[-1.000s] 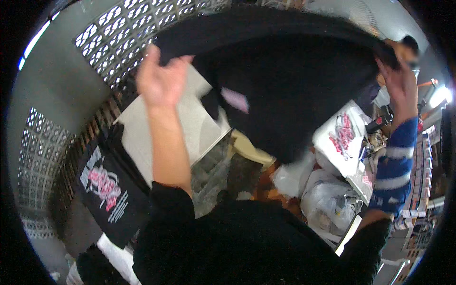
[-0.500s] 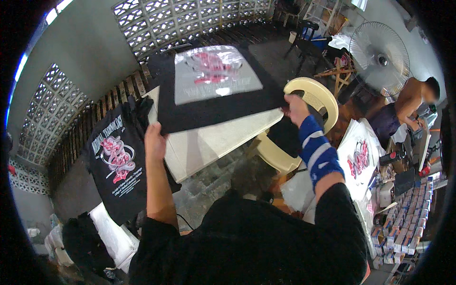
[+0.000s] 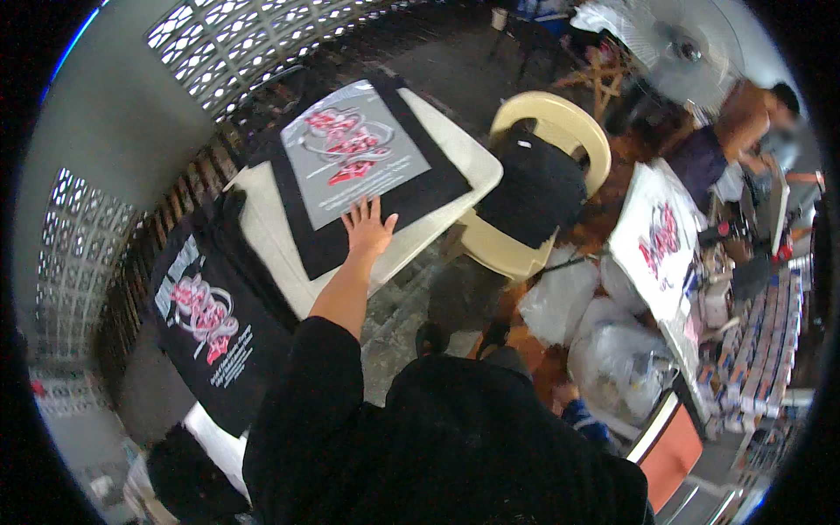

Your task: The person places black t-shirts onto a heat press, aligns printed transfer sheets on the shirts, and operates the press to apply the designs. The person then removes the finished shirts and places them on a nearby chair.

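Note:
A black cloth (image 3: 446, 188), probably a T-shirt, lies flat on the white table (image 3: 488, 171). On it is a grey, shiny film sheet (image 3: 407, 162) with a pink and white design. My left hand (image 3: 369, 232) rests palm down, fingers spread, at the sheet's lower edge. My right hand (image 3: 567, 395) hangs low at my right side, blurred beside a clear plastic bag (image 3: 617, 363); a blue wrap (image 3: 584, 420) covers the wrist, and its fingers cannot be made out.
Printed black shirts (image 3: 206, 324) hang over the table's left side. A cream plastic chair (image 3: 599, 144) holds folded black cloth (image 3: 532, 188). White printed shirts (image 3: 652, 236) lie at right, near an orange panel (image 3: 674, 451). A fan (image 3: 687, 48) and another person (image 3: 744, 122) are beyond.
The black cloth with its film sheet, held up in both hands before, now lies on the table. My left hand has flattened onto it; my right hand has let go and dropped low right.

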`<move>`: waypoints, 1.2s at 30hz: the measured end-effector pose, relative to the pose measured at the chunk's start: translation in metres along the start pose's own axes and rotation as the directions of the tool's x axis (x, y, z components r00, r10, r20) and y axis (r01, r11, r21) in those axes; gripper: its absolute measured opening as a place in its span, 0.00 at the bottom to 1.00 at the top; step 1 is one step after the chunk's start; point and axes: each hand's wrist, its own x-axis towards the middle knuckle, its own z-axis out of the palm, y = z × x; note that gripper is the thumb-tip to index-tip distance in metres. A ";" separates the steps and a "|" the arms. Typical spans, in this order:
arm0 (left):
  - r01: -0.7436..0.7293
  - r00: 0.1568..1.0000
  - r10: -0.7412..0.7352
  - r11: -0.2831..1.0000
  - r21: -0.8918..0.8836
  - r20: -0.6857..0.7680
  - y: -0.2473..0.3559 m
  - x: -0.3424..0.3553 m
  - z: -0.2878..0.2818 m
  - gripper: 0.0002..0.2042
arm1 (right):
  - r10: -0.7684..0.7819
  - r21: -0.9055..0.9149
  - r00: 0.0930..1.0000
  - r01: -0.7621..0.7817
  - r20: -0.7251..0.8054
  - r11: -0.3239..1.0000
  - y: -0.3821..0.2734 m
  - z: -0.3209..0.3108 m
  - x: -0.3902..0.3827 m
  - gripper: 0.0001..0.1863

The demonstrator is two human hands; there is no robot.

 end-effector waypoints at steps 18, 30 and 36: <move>-0.446 0.872 0.447 0.893 0.054 -0.200 0.196 0.047 0.037 0.24 | 0.697 0.918 0.707 0.185 0.123 -0.350 -0.029 0.188 -0.117 0.23; 0.520 0.818 0.054 0.355 -0.777 0.572 0.409 0.220 0.137 0.36 | 0.719 0.781 0.580 0.213 0.383 -0.587 -0.059 0.234 -0.124 0.14; 0.542 0.840 -0.146 0.176 -0.822 0.523 0.441 0.219 0.120 0.34 | 0.600 0.817 0.800 -0.333 -0.019 0.470 -0.215 0.234 -0.107 0.13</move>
